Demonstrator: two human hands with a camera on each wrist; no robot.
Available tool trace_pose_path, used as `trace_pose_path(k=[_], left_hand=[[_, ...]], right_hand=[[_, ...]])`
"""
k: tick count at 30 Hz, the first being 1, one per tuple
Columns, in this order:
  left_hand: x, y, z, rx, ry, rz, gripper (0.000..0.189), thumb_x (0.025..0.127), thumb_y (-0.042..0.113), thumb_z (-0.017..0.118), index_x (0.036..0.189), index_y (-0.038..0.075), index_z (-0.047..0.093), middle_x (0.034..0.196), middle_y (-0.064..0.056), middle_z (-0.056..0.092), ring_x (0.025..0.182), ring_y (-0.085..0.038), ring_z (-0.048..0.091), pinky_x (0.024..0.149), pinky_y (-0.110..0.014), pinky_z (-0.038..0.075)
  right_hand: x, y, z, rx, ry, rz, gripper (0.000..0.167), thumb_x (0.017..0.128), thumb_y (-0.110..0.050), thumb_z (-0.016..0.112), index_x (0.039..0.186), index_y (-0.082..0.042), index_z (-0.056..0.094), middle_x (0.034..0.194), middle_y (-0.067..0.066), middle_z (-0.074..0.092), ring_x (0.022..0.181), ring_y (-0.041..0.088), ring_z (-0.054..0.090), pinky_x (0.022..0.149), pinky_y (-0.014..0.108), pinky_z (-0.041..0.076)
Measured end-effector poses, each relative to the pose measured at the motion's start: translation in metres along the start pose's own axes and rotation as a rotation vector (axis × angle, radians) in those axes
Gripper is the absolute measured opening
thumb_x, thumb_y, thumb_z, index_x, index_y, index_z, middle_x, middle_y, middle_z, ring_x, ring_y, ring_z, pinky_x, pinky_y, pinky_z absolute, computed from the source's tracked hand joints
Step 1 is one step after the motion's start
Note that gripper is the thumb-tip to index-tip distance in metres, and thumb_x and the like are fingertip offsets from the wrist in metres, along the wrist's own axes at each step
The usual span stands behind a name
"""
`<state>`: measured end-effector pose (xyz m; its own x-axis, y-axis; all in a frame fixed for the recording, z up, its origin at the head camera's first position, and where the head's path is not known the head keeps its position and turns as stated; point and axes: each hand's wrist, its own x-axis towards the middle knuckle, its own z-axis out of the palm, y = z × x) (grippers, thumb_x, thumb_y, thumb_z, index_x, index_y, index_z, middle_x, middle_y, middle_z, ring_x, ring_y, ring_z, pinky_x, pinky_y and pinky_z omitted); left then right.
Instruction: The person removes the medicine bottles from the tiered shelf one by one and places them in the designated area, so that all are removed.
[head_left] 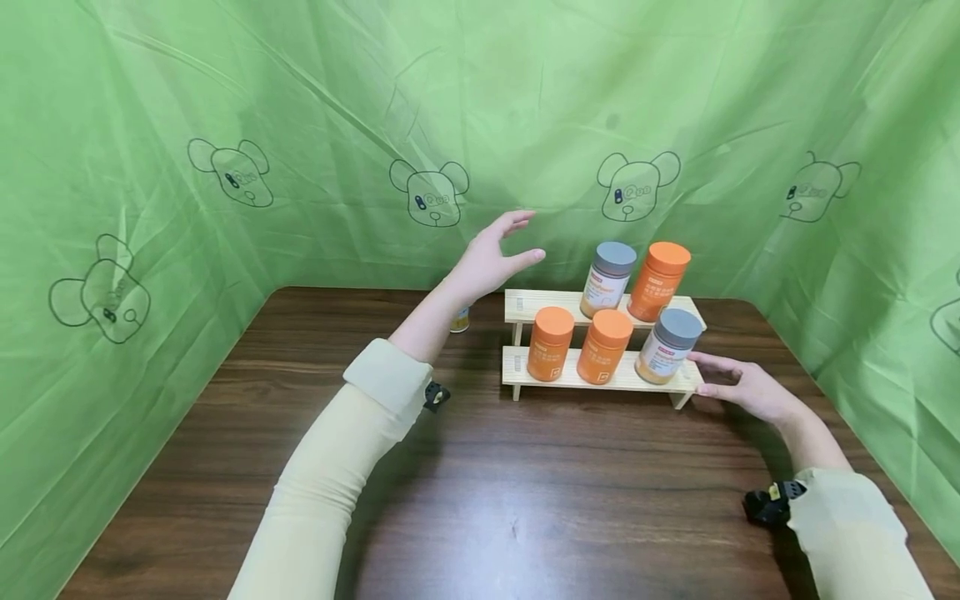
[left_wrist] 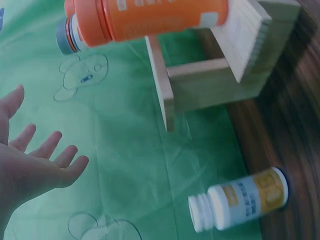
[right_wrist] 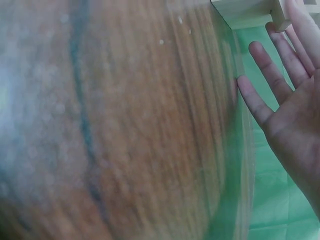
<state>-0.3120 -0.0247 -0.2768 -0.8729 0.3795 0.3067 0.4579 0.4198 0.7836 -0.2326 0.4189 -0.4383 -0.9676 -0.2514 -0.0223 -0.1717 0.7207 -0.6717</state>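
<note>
On a dark wood-grain table [head_left: 555,492], a two-tier pale wooden rack [head_left: 624,377] looks light, stiff, best held by its ends; left hand [head_left: 487,262] empty, spread; right hand [head_left: 753,393] straight-fingered, apparently touching it.

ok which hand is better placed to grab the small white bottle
Likely the left hand: empty and near that white bottle, with the right hand at the right end of the rack.

Green cloth [head_left: 322,100] hangs behind the table [head_left: 570,467] and along both sides, creased and wrinkled, printed with outlined cartoon heads [head_left: 627,193]. The tabletop is dark brown with streaked wood grain; a whitish glare [head_left: 487,542] shines near its front.
</note>
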Motion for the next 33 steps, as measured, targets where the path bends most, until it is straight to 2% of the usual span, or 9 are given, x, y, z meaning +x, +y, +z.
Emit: trace_pose_path(k=[6, 12, 23, 28, 33], left_hand=[[0.009, 0.012, 0.013, -0.007, -0.038, 0.003, 0.067, 0.084, 0.040, 0.070, 0.143, 0.032, 0.038, 0.145, 0.006, 0.042, 0.136, -0.015, 0.033, 0.110, -0.044, 0.030], [0.018, 0.019, 0.028, -0.028, -0.094, 0.008, 0.068, 0.085, 0.040, 0.069, 0.144, 0.032, 0.036, 0.146, 0.005, 0.040, 0.136, -0.016, 0.033, 0.110, -0.045, 0.031], [0.036, 0.019, 0.059, -0.105, -0.174, 0.008, 0.067, 0.086, 0.040, 0.068, 0.144, 0.029, 0.036, 0.146, -0.002, 0.041, 0.135, -0.022, 0.035, 0.109, -0.044, 0.032], [0.039, 0.020, 0.072, -0.140, -0.189, 0.016, 0.064, 0.087, 0.035, 0.068, 0.143, 0.026, 0.038, 0.145, -0.003, 0.042, 0.135, -0.023, 0.036, 0.110, -0.040, 0.032], [0.042, 0.018, 0.082, -0.185, -0.203, 0.029, 0.058, 0.088, 0.028, 0.067, 0.141, 0.021, 0.042, 0.141, 0.000, 0.046, 0.129, -0.017, 0.042, 0.106, -0.032, 0.036]], right_hand=[[0.002, 0.000, 0.000, -0.001, -0.001, -0.005, 0.057, 0.088, -0.030, 0.067, 0.141, -0.020, 0.046, 0.131, 0.016, 0.052, 0.108, -0.011, 0.041, 0.086, 0.011, 0.034], [0.003, 0.002, 0.001, 0.005, -0.002, -0.007, 0.057, 0.089, -0.030, 0.067, 0.141, -0.020, 0.046, 0.130, 0.014, 0.053, 0.108, -0.011, 0.042, 0.086, 0.013, 0.035], [0.003, 0.000, 0.002, 0.000, -0.014, 0.004, 0.057, 0.089, -0.031, 0.065, 0.142, -0.022, 0.044, 0.132, 0.014, 0.052, 0.110, -0.009, 0.040, 0.088, 0.020, 0.036], [0.003, 0.000, 0.002, -0.005, -0.012, -0.004, 0.057, 0.089, -0.030, 0.065, 0.142, -0.022, 0.045, 0.132, 0.015, 0.052, 0.109, -0.011, 0.039, 0.088, 0.016, 0.035], [0.003, 0.001, 0.003, -0.009, -0.005, -0.005, 0.057, 0.089, -0.031, 0.065, 0.141, -0.021, 0.045, 0.132, 0.016, 0.052, 0.108, -0.012, 0.040, 0.086, 0.014, 0.035]])
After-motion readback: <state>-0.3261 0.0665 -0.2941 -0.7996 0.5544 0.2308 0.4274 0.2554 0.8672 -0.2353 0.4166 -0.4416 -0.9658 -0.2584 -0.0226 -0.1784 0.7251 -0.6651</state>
